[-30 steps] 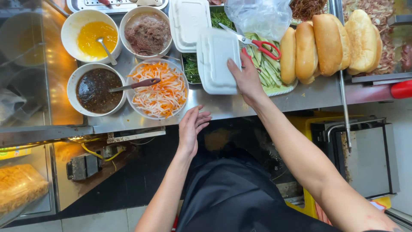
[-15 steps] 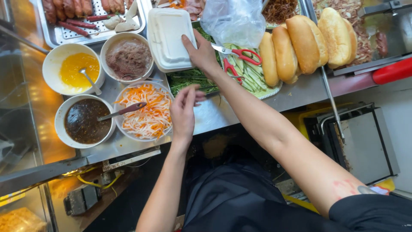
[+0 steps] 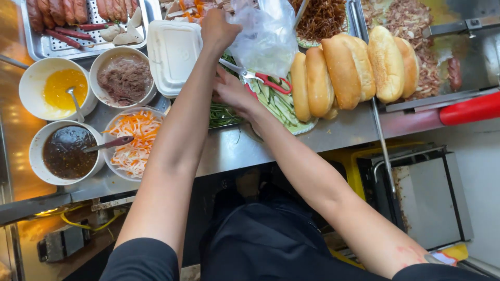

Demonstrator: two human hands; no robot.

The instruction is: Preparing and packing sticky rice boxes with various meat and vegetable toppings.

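Observation:
My left hand (image 3: 217, 28) reaches far across the counter, its fingers curled over the back tray beside a clear plastic bag (image 3: 265, 36); whatever is in it is hidden. My right hand (image 3: 234, 91) lies palm down with fingers apart on the tray of green herbs and cucumber strips (image 3: 278, 106), just left of red-handled scissors (image 3: 265, 79). A shut white foam box (image 3: 174, 49) sits left of my left forearm, touching neither hand.
Several bread rolls (image 3: 338, 67) lie to the right. On the left stand bowls of yellow sauce (image 3: 62, 88), brown paste (image 3: 125, 78), dark sauce (image 3: 65, 151) and shredded carrot (image 3: 133, 143). A sausage tray (image 3: 57, 15) sits at the back left. A metal oven (image 3: 422, 198) stands below the counter.
The white foam box went from over the cucumbers to the left, beside the bowls. My right hand let go of it and dropped onto the greens. My left hand rose from the counter edge to the back tray.

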